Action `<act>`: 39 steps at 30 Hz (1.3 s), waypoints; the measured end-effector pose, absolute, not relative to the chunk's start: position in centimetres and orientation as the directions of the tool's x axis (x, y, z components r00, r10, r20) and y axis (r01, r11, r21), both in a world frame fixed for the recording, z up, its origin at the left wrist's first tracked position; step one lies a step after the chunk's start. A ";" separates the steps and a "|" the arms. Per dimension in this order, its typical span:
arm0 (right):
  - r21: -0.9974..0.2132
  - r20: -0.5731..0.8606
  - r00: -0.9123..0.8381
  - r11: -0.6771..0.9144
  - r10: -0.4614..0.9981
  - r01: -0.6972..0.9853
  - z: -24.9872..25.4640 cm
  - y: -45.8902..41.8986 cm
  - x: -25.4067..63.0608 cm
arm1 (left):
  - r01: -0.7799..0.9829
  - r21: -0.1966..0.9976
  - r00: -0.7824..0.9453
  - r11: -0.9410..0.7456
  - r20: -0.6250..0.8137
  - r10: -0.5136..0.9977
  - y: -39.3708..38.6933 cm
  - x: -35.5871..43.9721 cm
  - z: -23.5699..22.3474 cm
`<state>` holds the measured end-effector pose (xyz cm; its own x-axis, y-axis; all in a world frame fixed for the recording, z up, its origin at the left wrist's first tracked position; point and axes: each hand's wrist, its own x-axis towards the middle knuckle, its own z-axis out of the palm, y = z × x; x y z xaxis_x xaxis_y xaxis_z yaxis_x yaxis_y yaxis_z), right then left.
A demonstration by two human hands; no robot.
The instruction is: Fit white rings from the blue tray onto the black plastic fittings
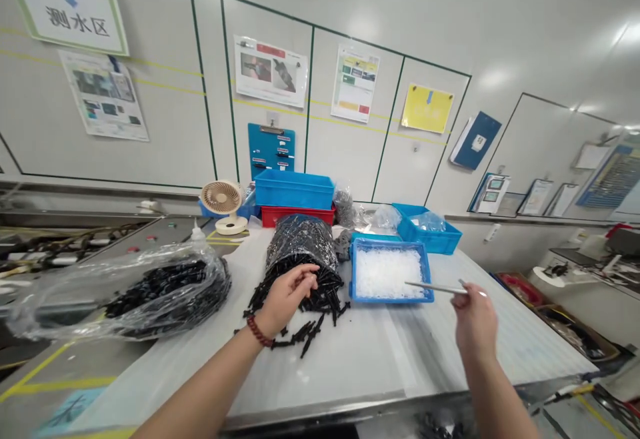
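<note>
Grasping, in right hand (pixel 476 322), tweezers (pixel 437 286) pointed over white bits (pixel 385 269) in blue bin (pixel 385 299), with left hand (pixel 286 299) curled above black parts (pixel 327 301) (cannot tell if holding any), and perhaps liable to drop bits through too loose a pinch.

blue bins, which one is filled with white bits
The front blue bin, beneath the tweezers. White bits fill it; the right rear bin holds clear plastic, and the stacked bin shows none.

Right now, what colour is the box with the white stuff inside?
The box is blue; it shows best in the head view.
</note>
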<state>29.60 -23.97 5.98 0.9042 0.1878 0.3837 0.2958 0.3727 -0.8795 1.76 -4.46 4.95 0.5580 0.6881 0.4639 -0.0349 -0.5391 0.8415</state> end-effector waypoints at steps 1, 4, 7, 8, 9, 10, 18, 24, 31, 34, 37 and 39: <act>-0.875 0.394 0.901 0.373 0.183 0.307 6.2 -21.9 29.5 | -0.013 0.817 0.486 -0.576 0.508 0.711 -3.4 2.2 4.2; -0.854 0.446 0.887 0.355 0.123 0.380 6.2 -17.2 29.7 | 0.108 0.715 0.376 -0.690 0.613 0.695 -1.4 2.4 1.6; -0.838 0.486 0.873 0.306 0.043 0.451 5.2 -15.1 30.2 | 0.182 0.583 0.458 -0.792 0.662 0.593 -0.9 2.0 -0.2; -0.835 0.496 0.868 0.287 0.020 0.470 4.8 -14.9 30.4 | 0.189 0.551 0.479 -0.813 0.671 0.566 -1.1 2.0 -0.4; -0.832 0.505 0.863 0.267 0.002 0.486 4.4 -14.8 30.5 | 0.190 0.526 0.494 -0.829 0.678 0.544 -1.2 2.0 -0.6; -0.830 0.513 0.858 0.248 -0.013 0.500 4.1 -14.9 30.6 | 0.191 0.507 0.504 -0.840 0.684 0.527 -1.4 2.1 -0.7; -0.816 0.556 0.827 0.136 -0.087 0.562 3.5 -16.6 31.7 | 0.234 0.519 0.564 -0.822 0.616 0.549 -1.7 2.4 -0.7; -0.817 0.563 0.823 0.097 -0.075 0.568 3.3 -16.5 31.9 | 0.244 0.547 0.564 -0.801 0.591 0.576 -1.5 2.2 -0.7; -0.791 0.601 0.786 0.030 -0.147 0.611 3.5 -17.4 32.1 | 0.256 0.571 0.560 -0.780 0.570 0.601 -1.3 2.1 -0.5; -0.778 0.619 0.757 -0.029 -0.208 0.628 3.8 -18.2 32.3 | 0.256 0.567 0.563 -0.783 0.571 0.598 -1.2 2.1 -0.5; -0.766 0.635 0.733 -0.076 -0.243 0.639 3.9 -18.5 32.5 | 0.267 0.566 0.561 -0.780 0.566 0.604 -1.1 2.1 -0.5; -0.767 0.636 0.735 -0.081 -0.237 0.637 3.9 -18.5 32.6 | 0.275 0.566 0.563 -0.778 0.561 0.607 -1.1 2.0 -0.6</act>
<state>32.58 -18.54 3.92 0.7347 -0.2371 0.6356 0.6371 -0.0806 -0.7665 2.03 -1.08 -0.58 0.5632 0.6069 0.5608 0.2747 -0.7776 0.5656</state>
